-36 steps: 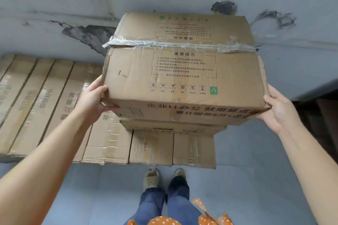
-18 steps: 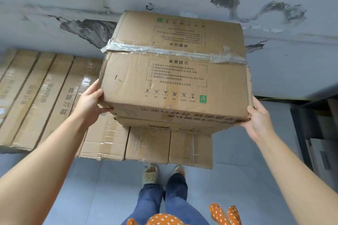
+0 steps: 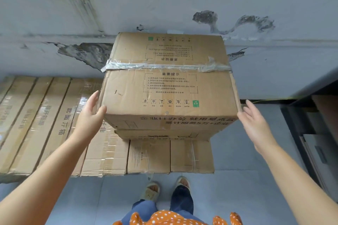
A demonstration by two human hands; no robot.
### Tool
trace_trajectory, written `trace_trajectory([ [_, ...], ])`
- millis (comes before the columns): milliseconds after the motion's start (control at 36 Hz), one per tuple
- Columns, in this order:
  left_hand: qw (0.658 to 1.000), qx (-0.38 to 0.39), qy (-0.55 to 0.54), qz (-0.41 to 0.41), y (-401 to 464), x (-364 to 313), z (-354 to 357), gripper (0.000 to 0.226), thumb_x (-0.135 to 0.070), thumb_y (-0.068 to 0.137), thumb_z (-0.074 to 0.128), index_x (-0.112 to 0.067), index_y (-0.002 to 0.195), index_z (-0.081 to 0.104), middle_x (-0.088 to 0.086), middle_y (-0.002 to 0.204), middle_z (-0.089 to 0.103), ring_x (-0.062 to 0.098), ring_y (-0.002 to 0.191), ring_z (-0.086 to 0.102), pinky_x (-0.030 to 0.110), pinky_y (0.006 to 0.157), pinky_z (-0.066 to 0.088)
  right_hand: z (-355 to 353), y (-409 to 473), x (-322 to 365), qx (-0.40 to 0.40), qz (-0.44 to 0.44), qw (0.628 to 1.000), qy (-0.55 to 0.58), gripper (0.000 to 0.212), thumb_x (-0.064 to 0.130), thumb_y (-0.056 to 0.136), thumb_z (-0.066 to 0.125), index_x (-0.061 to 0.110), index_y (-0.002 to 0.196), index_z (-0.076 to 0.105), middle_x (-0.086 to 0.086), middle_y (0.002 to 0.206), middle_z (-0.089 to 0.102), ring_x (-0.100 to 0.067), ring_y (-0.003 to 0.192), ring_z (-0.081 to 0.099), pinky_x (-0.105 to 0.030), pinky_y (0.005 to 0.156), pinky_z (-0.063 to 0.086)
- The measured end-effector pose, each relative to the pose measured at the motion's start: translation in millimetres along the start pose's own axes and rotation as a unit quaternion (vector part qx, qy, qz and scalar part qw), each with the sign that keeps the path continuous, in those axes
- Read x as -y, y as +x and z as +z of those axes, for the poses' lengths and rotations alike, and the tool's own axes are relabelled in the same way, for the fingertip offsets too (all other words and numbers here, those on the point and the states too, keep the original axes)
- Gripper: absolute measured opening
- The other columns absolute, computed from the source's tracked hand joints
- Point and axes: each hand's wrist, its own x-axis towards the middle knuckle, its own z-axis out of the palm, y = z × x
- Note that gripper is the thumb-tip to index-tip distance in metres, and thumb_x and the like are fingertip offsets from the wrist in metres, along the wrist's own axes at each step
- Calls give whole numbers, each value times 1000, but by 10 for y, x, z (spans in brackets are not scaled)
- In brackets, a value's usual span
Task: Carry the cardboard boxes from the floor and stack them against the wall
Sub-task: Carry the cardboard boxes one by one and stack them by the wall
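Observation:
A large taped cardboard box sits on top of another box, which rests on lower boxes against the grey wall. My left hand lies with straight fingers against the box's left side, thumb at its front corner. At the box's right front corner my right hand is open with fingers spread, level with the edge and barely touching or just off it.
A row of long flat cartons lies to the left along the wall. A dark cabinet or shelf stands at the right. My feet stand on grey floor just in front of the stack.
The box has gone down onto the stack and back toward the wall. Both hands have loosened: the right has come off its grip and opened, the left fingers have straightened.

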Motion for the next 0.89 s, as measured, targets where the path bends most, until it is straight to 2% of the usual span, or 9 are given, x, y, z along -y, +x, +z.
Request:
trace_trajectory([
  [111, 993, 82, -5, 86, -258, -110, -108, 47, -12, 97, 49, -35, 137, 40, -2, 136, 51, 10, 128, 45, 31, 106, 33, 45, -594, -70, 11, -66, 998, 14, 53, 16, 96, 50, 33, 142, 32, 11, 142, 42, 5, 127, 42, -19, 106, 31],
  [194, 984, 149, -37, 89, -450, -141, -123, 44, -13, 96, 47, -46, 125, 44, -7, 127, 57, 4, 121, 52, 40, 106, 39, 194, -1060, -224, -2, -67, 997, 33, 51, 15, 94, 52, 38, 136, 34, 13, 139, 46, 14, 125, 40, -1, 88, 38],
  [278, 973, 208, -48, 88, -613, -112, -138, 41, -12, 96, 49, -43, 125, 47, -10, 122, 61, 2, 115, 56, 44, 105, 41, 433, -1550, -389, -49, -46, 994, 84, 49, 16, 92, 55, 41, 131, 37, 12, 138, 48, 16, 120, 43, 1, 82, 40],
  [361, 957, 271, -37, 92, -736, -51, -151, 39, -28, 92, 54, -38, 129, 47, -11, 118, 65, 2, 113, 58, 40, 102, 44, 743, -2044, -540, -122, -20, 981, 148, 60, 60, 74, 65, 46, 127, 41, 17, 136, 51, 10, 121, 49, -4, 86, 43],
  [500, 919, 375, 15, 119, -869, 43, -125, 40, -29, 89, 48, -41, 128, 47, -18, 114, 65, -1, 110, 58, 32, 97, 46, 1252, -2725, -806, -251, 26, 948, 194, 89, 87, 49, 63, 46, 126, 44, 19, 131, 53, 7, 118, 52, -8, 87, 47],
  [639, 860, 483, 47, 157, -1020, 67, -96, 37, -46, 91, 52, -43, 127, 48, -21, 116, 63, -1, 113, 57, 37, 98, 46, 1580, -3303, -927, -383, 50, 891, 240, 92, 88, 45, 64, 43, 123, 46, 17, 128, 55, 5, 115, 56, -14, 89, 49],
  [750, 805, 559, 67, 187, -1182, 74, -83, 48, -61, 71, 51, -56, 119, 53, -20, 118, 64, 0, 113, 57, 36, 97, 46, 1805, -3787, -972, -493, 65, 824, 272, 88, 86, 49, 64, 43, 123, 47, 22, 121, 62, 1, 116, 57, -27, 99, 46],
  [806, 776, 591, 74, 205, -1285, 60, -70, 42, -62, 68, 50, -64, 110, 53, -19, 116, 64, 1, 112, 59, 34, 95, 46, 1946, -4047, -950, -541, 78, 789, 280, 75, 81, 57, 64, 44, 121, 49, 20, 121, 63, -2, 117, 57, -30, 99, 46],
  [889, 727, 637, 87, 240, -1462, 94, -57, 29, -44, 83, 60, -50, 112, 60, -11, 112, 68, -2, 106, 61, 18, 87, 49, 2206, -4460, -933, -606, 105, 735, 287, 69, 79, 59, 64, 43, 117, 54, 19, 117, 65, -5, 115, 59, -32, 97, 47],
])
